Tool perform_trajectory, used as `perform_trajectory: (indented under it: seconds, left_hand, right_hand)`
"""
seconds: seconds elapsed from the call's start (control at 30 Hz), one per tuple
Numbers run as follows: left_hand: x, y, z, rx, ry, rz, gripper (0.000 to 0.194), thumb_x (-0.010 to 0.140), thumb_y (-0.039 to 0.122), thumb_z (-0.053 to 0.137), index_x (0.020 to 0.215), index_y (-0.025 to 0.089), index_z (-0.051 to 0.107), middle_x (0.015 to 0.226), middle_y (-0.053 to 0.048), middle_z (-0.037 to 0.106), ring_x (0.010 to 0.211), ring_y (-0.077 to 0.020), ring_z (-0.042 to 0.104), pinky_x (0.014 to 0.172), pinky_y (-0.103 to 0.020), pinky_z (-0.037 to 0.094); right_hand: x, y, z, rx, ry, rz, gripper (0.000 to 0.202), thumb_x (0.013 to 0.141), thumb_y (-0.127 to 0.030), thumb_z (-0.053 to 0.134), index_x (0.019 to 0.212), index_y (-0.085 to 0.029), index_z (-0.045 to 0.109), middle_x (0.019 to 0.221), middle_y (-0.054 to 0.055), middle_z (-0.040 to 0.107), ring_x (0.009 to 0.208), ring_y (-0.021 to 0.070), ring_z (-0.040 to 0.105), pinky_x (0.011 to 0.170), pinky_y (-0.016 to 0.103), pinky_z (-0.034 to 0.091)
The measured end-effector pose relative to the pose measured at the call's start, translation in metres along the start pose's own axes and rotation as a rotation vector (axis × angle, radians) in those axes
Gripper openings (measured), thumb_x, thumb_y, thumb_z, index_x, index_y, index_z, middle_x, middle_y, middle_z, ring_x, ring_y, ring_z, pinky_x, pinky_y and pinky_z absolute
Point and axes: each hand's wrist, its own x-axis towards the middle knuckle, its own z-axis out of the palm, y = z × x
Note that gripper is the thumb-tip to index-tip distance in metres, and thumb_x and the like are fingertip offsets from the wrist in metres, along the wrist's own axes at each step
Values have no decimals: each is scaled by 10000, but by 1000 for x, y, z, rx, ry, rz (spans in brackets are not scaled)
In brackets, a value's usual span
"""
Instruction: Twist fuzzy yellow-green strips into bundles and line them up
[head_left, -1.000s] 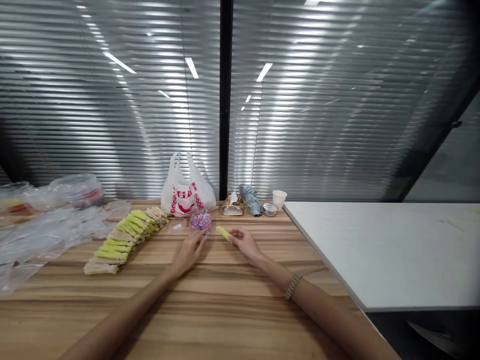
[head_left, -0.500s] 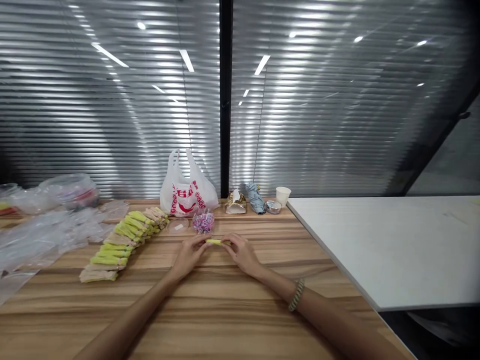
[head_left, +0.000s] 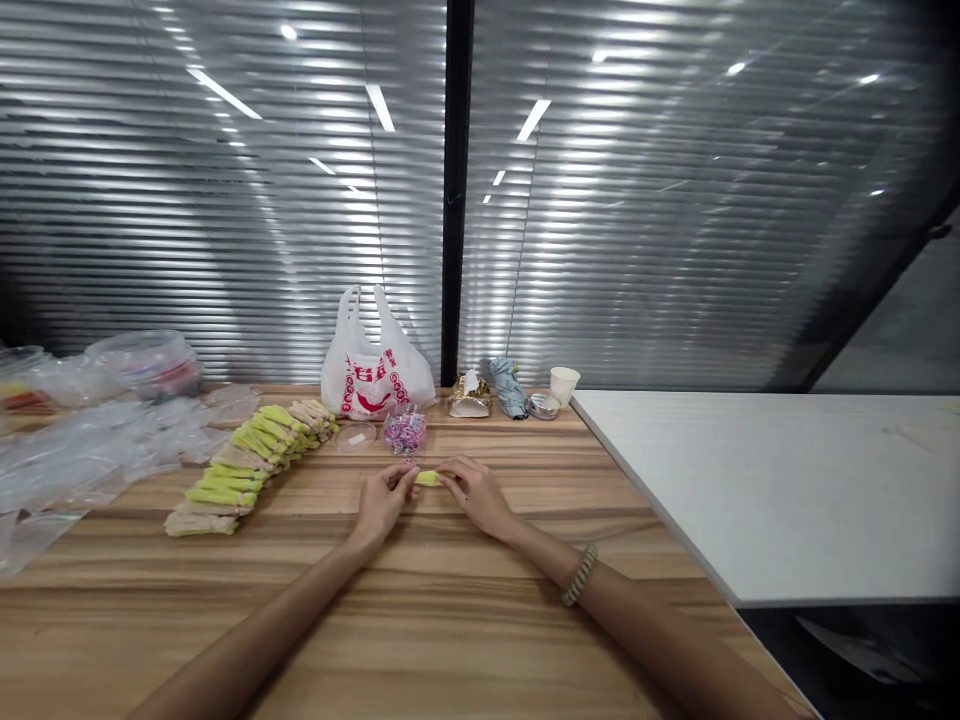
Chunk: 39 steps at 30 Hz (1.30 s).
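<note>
A small yellow piece (head_left: 428, 479) is held between my two hands above the wooden table (head_left: 450, 640). My left hand (head_left: 384, 500) pinches its left end, and my right hand (head_left: 475, 492) has the fingertips closed on its right end. Just beyond the hands is a container of pink and purple bands (head_left: 405, 432), with a clear round lid (head_left: 355, 437) beside it. To the left, a long row of yellow and beige bundles (head_left: 244, 468) lies slantwise on the table.
Behind stand a white plastic bag (head_left: 375, 370), a gold tissue pack (head_left: 470, 395), a blue crumpled item (head_left: 509, 388), a round tin (head_left: 543, 406) and a paper cup (head_left: 564, 385). Clear plastic bags (head_left: 105, 450) lie at left. A white table (head_left: 780, 490) adjoins at right.
The fingers of my left hand have curled in more around the yellow piece's left end. More of the piece shows between the hands. The view has shifted slightly.
</note>
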Motion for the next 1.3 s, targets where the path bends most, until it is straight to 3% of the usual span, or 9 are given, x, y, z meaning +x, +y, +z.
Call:
perform_trajectory:
  seconds: [0.17,0.33,0.5,0.77,1.0,1.3]
  left_hand:
    - [-1,5,1,-56,-49,-43,369,660,458,590,782,112,635,686,-53,668,581,-169,616,559,-275,502]
    - [0,3,0,-108,-123,-60,426,647,438,619,919,111,628,785,-76,689,662,-181,640,663,-311,515]
    - [0,4,-1,-127,-179,-82,483,623,412,653,994,105,612,814,-89,696,691,-188,644,707,-335,512]
    - [0,3,-1,-188,-146,-84,442,605,394,675,945,115,639,923,-102,679,705,-180,640,742,-341,501]
    - [0,5,0,-224,-93,-99,420,560,391,706,874,116,657,869,-93,686,688,-172,631,713,-315,495]
    - [2,5,0,-226,-11,-133,395,548,403,706,816,116,663,778,-73,687,658,-162,622,705,-292,481]
  right_hand:
    - [1,2,-1,25,32,114,158,814,-278,504,830,-215,648,813,37,652,753,173,571,726,301,427]
    - [4,10,0,118,82,293,166,764,-310,549,777,-193,666,730,29,661,621,156,560,596,266,430]
    - [4,19,3,246,75,353,189,730,-321,571,759,-157,660,704,31,656,604,146,553,569,246,421]
    - [4,17,2,250,46,331,201,741,-330,559,761,-161,666,706,26,657,611,142,554,569,236,416]
    - [3,11,-1,164,9,296,200,762,-310,548,780,-156,675,722,30,668,621,139,566,586,231,423]
    - [0,3,0,-103,-45,60,222,862,-247,434,954,-180,625,939,41,647,860,137,565,798,257,404]
